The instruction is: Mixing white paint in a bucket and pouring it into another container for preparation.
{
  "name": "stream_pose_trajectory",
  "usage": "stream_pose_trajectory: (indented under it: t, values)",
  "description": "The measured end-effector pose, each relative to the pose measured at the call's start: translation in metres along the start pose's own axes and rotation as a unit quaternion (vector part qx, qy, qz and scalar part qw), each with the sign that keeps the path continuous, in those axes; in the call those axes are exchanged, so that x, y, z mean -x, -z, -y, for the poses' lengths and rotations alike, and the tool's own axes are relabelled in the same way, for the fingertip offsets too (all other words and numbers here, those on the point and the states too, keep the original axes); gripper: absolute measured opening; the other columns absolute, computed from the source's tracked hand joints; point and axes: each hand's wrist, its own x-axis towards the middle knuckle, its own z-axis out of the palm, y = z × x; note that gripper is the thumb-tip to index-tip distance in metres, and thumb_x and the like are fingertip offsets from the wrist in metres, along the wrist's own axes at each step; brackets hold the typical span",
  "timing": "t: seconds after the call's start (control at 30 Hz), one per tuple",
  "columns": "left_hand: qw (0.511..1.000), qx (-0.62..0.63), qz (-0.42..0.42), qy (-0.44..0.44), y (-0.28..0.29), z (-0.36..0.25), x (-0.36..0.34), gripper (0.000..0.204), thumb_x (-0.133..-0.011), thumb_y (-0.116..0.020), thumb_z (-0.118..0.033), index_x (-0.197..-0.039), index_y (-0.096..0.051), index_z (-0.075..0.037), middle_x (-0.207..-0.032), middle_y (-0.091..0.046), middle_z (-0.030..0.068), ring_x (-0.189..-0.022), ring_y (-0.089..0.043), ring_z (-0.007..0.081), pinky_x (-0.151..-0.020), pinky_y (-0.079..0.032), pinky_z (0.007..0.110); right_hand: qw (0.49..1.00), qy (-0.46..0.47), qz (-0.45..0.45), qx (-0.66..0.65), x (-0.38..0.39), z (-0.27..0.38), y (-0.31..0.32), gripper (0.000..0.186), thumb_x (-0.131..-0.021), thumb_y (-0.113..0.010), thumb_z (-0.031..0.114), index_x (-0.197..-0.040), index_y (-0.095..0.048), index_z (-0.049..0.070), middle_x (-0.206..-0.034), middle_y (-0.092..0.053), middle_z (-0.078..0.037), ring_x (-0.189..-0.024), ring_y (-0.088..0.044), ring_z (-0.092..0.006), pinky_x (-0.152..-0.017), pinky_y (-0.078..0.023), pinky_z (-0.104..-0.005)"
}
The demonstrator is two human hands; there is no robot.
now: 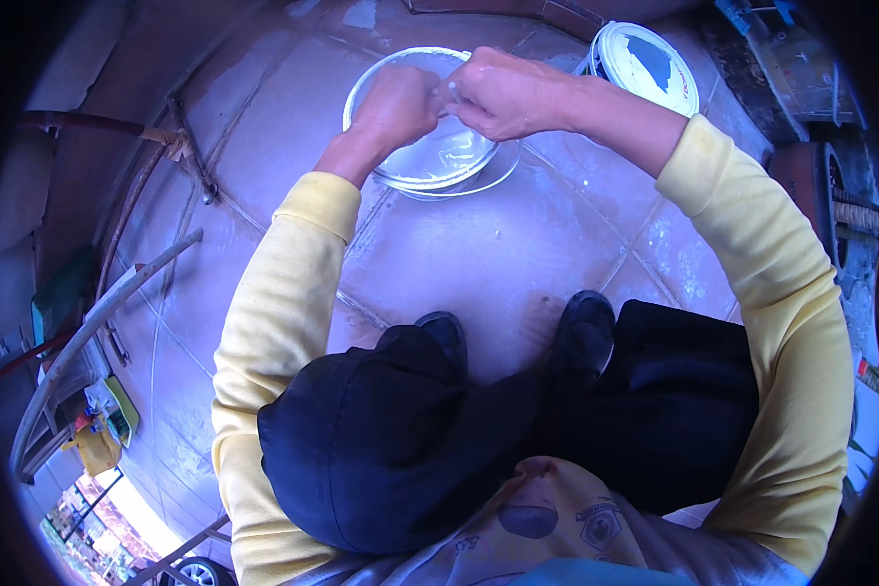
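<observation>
Bucket (pixel 438 183): we note a white, round, open vessel standing on the tiled floor ahead of us, its pale rim near-circular in view. Inside we see whitish, glossy liquid (pixel 451 156) with bright highlights; a thin wire handle (pixel 515 174) droops outside the near right rim.

Hands: both are above the bucket's mouth, knuckles up, fingers curled in. Our right hand (pixel 506 96) reaches in from the right and meets our left hand (pixel 397 103) at the fingers. We cannot tell whether anything is pinched between them.

Room: bare floor (pixel 479 249) lies between the bucket and our shoes (pixel 586 332), marked with pale blotches toward the right. A lidded bucket (pixel 654 63) stands near on the right. Well apart at left, we record a curved grey bar (pixel 148 272).
</observation>
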Motion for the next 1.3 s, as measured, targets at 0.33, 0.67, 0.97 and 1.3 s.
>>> stream_pose_trajectory:
  t: [0.33,0.67,0.97,1.3]
  values:
    - [0.999,-0.038,0.027,0.027,0.027,0.013,0.023,0.014,-0.072,-0.060,-0.005,-0.080,-0.068,0.004,-0.076,-0.062,0.0265,-0.074,-0.064,0.0413,-0.069,-0.050,0.044,0.982,-0.038,-0.013,-0.182,-0.011,0.012,-0.033,0.021,-0.085,-0.056,0.015,-0.085,-0.066,-0.003,-0.067,-0.067,-0.012,-0.061,-0.064,-0.0208,-0.062,-0.050,-0.0347]
    - [0.996,-0.057,-0.072,0.013,0.003,0.017,0.005,0.020,-0.077,-0.063,-0.006,-0.095,-0.070,0.000,-0.082,-0.066,0.0236,-0.079,-0.066,0.0389,-0.076,-0.052,0.043,0.994,0.018,-0.100,-0.049,-0.010,-0.020,-0.023,0.015,-0.084,-0.060,0.009,-0.091,-0.069,-0.002,-0.077,-0.066,-0.021,-0.065,-0.065,-0.0326,-0.062,-0.052,-0.0389]
    - [0.997,-0.052,-0.011,0.054,0.013,0.009,0.021,0.020,-0.077,-0.066,-0.009,-0.093,-0.070,0.003,-0.080,-0.066,0.0249,-0.078,-0.067,0.0380,-0.075,-0.053,0.041,0.999,-0.032,-0.007,-0.016,0.004,0.011,-0.015,0.017,-0.082,-0.052,0.006,-0.080,-0.065,-0.004,-0.063,-0.060,-0.023,-0.059,-0.062,-0.0325,-0.057,-0.049,-0.0392]
    - [0.991,-0.053,-0.103,0.069,0.037,0.009,0.033,0.023,-0.080,-0.065,-0.011,-0.098,-0.069,0.002,-0.082,-0.068,0.0224,-0.076,-0.068,0.0349,-0.074,-0.053,0.039,0.990,-0.029,-0.014,-0.141,-0.005,0.019,-0.025,0.027,-0.088,-0.051,0.013,-0.080,-0.065,-0.009,-0.068,-0.066,-0.015,-0.059,-0.063,-0.0233,-0.060,-0.050,-0.0355]
